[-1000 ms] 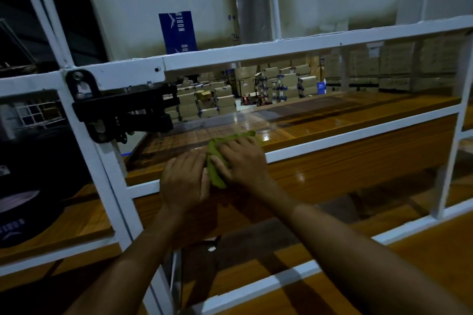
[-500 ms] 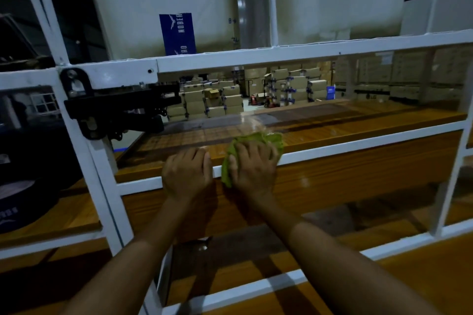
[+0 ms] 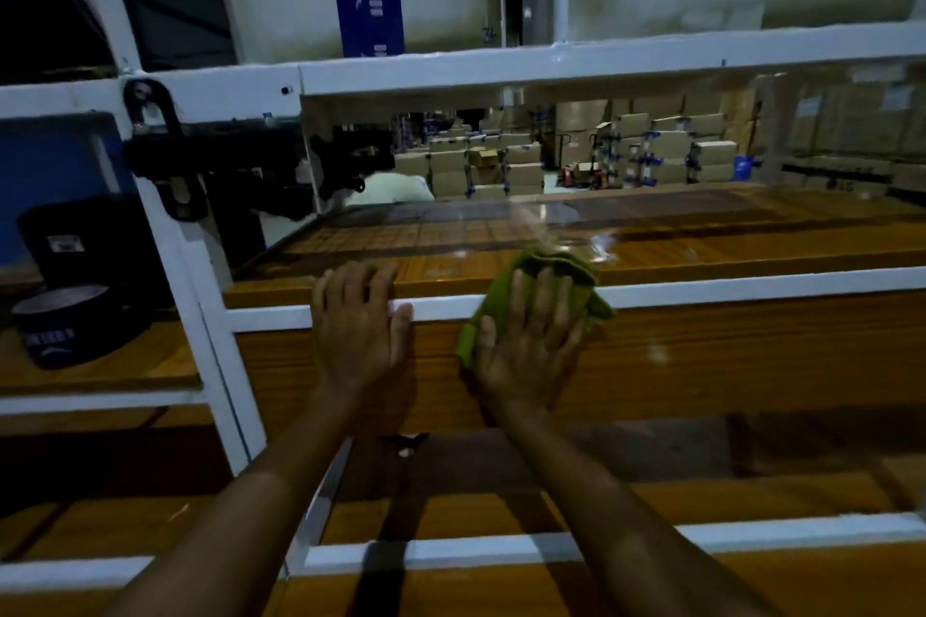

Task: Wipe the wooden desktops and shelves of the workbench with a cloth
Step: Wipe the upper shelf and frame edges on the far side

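The right hand (image 3: 526, 341) presses the green cloth (image 3: 556, 266) flat on the shelf (image 3: 701, 251) edge, fingers straight, a bit apart. At its 9 o'clock the left hand (image 3: 358, 326) rests, fingers together. Wiping step, I think; next slide toward 3 o'clock.

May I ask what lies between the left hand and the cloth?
Only bare white rail and wooden shelf separate the left hand from the cloth, in the head view.

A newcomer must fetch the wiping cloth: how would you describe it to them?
Find the white metal workbench frame and its glossy wooden shelf at mid height. On that shelf's front edge, draped over the white rail, the cloth lies under the right hand. It is the only green, soft thing there; the left hand beside it holds nothing.
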Motion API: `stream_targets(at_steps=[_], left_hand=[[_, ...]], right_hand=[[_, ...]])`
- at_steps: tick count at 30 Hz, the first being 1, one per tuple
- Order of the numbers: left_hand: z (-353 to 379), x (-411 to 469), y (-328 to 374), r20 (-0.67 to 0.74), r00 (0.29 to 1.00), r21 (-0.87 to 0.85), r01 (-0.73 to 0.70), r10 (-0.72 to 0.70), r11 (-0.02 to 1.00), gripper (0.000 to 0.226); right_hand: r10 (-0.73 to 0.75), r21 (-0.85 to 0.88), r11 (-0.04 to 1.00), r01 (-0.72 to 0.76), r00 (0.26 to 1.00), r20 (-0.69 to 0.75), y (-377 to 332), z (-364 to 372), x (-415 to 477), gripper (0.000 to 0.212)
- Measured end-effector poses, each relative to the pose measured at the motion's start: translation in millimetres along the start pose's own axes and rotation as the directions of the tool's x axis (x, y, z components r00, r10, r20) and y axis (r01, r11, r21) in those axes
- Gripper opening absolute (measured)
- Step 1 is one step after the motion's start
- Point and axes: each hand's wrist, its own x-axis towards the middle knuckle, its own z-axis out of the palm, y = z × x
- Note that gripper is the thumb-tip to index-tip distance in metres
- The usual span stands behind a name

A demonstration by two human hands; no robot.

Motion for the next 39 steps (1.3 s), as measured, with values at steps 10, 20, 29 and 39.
stream_targets(at_steps=[10,20,29,39], left_hand=[[8.7,-15.4,-7.2,-0.036,0.990,0.063,-0.137,0.139,0.989,0.065],[14.7,-23.3,-14.9,-0.042,0.921,0.140,-0.378,0.386,0.915,0.064],[10.6,-23.4,-15.7,-0.026,0.924,0.098,-0.378,0.382,0.921,0.064],[14.5,-24.8,-18.0,-0.003,0.892,0.168,-0.445,0.451,0.880,0.063]], right_hand=[[-0.366,0.029,0.931,0.364,0.928,0.070,96.4,7.9,-42.1,0.062],[-0.082,0.056,0.995,0.078,0.994,0.078,-11.3,33.2,-79.9,0.062],[-0.028,0.098,0.995,0.021,0.997,0.068,91.7,26.5,-110.1,0.073],[-0.349,-0.022,0.936,0.351,0.935,0.070,86.7,34.3,-93.2,0.067]])
